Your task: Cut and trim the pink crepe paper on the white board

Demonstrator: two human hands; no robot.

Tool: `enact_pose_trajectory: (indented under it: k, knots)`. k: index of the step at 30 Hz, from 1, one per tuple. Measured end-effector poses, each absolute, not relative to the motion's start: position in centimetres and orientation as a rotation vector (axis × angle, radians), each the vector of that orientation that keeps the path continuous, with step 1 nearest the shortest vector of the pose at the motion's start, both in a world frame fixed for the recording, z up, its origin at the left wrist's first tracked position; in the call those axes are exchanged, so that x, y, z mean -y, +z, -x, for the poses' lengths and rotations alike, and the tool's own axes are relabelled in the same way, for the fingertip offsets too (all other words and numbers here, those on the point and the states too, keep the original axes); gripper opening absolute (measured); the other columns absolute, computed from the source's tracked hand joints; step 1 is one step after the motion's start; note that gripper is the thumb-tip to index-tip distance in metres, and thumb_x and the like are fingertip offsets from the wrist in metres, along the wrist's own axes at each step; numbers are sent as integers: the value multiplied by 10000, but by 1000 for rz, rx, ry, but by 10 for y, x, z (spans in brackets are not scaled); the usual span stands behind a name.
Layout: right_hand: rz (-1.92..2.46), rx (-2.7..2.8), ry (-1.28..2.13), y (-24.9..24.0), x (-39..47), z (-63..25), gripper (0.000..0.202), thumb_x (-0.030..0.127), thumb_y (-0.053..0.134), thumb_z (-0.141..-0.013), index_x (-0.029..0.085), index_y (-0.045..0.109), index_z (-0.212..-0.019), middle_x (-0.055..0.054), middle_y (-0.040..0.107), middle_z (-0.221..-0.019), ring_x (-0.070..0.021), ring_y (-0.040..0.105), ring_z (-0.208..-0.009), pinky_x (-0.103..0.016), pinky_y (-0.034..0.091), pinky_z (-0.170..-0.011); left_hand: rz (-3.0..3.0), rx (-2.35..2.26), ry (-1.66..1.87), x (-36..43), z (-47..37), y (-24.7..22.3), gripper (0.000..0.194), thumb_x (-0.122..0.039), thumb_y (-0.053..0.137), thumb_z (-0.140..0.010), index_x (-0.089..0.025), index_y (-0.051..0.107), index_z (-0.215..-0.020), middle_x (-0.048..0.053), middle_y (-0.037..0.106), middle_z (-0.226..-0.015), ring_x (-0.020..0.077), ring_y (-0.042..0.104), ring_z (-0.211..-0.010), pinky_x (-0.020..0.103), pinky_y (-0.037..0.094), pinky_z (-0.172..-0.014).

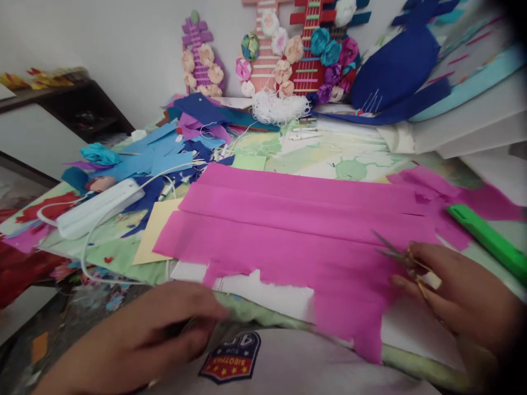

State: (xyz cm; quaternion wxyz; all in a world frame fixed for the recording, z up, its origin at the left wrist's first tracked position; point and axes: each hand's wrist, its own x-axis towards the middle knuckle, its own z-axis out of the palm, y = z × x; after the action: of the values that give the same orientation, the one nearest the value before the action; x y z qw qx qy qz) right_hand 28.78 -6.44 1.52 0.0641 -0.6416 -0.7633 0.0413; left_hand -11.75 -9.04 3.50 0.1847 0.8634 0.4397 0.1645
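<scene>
A wide sheet of magenta crepe paper (263,219), cut or folded into long bands, lies across the table in front of me. Its near edge is ragged, and one flap hangs down toward my lap on the right. My right hand (457,291) grips a pair of scissors (397,253), blades parted, over the right part of the paper. Blurred by motion, my left hand (160,323) is at the table's near edge, left of the torn paper edge. Its fingers are loosely bent with a gap at the thumb, and I see nothing held.
A green box-cutter-like tool (488,238) lies at the right beside magenta scraps (430,184). On the left are a white power strip (101,208) with its cable, and blue scraps (158,148). Flower-decorated guitar shapes (272,55) and a pile of white string (280,107) stand behind.
</scene>
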Motion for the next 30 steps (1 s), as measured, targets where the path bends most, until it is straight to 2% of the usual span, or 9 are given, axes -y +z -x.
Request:
enact_pose_trajectory:
  k: [4,8,12,17,18,20,23,27,30]
  knots:
    - [2018,2405,201,34,68,-266,370,564,400,-734,204,449,-664,-42,529,-644,-168,459,-541,-305,332,-508,-2689,-1147,228,32,58,51,261,-298,396,-861,-165,540,-1033,72,586,-984,192,531,-909,311,422,-780]
    - [2086,2390,150,44,77,-269,369,553,400,-751,194,466,-695,-41,528,-643,-156,444,-541,-289,308,-505,-2998,-896,-73,0,-10,46,474,-445,507,-788,-78,543,-1086,180,496,-1176,297,435,-1096,390,336,-902]
    - [2123,2381,110,51,98,-290,345,529,404,-771,195,462,-704,-40,523,-647,-157,455,-564,-285,315,-513,-3110,-711,-73,2,-49,39,546,-502,490,-780,-65,528,-1107,198,486,-1191,325,417,-1111,424,301,-910]
    - [2216,2233,-107,50,133,-312,381,574,415,-744,201,429,-667,-31,488,-608,-160,445,-544,-288,327,-498,-2969,-415,55,38,-59,26,833,-704,350,-729,-82,350,-1283,193,359,-1319,325,348,-1175,442,280,-934]
    - [2222,2208,-109,48,139,-313,378,569,414,-749,200,427,-666,-29,483,-605,-156,443,-539,-284,329,-494,-2981,-393,100,44,-60,22,802,-688,373,-735,-87,377,-1266,184,378,-1308,330,346,-1172,457,270,-938]
    - [2225,2186,-88,44,148,-311,365,550,421,-756,197,422,-661,-27,477,-601,-148,438,-532,-277,333,-489,-3053,-374,168,49,-60,14,545,-524,448,-807,-106,499,-1153,154,483,-1213,319,397,-1117,466,273,-926]
    - [2150,2247,-76,37,157,-305,346,527,436,-759,192,429,-674,-30,486,-613,-155,455,-557,-280,344,-507,-3044,-368,172,48,-59,9,247,-302,452,-859,-131,600,-957,108,588,-1006,245,502,-946,392,351,-845]
    - [2078,2346,-75,31,165,-304,325,508,434,-771,194,432,-685,-31,497,-623,-171,474,-586,-292,345,-528,-2885,-480,199,44,-58,15,222,-247,416,-872,-162,611,-808,45,594,-783,181,520,-778,303,382,-723]
    - [2054,2353,-108,31,168,-307,326,512,442,-765,193,452,-698,-41,506,-638,-177,481,-595,-298,345,-530,-2727,-721,272,42,-58,22,290,-284,414,-859,-165,545,-629,6,517,-621,147,468,-607,257,340,-573]
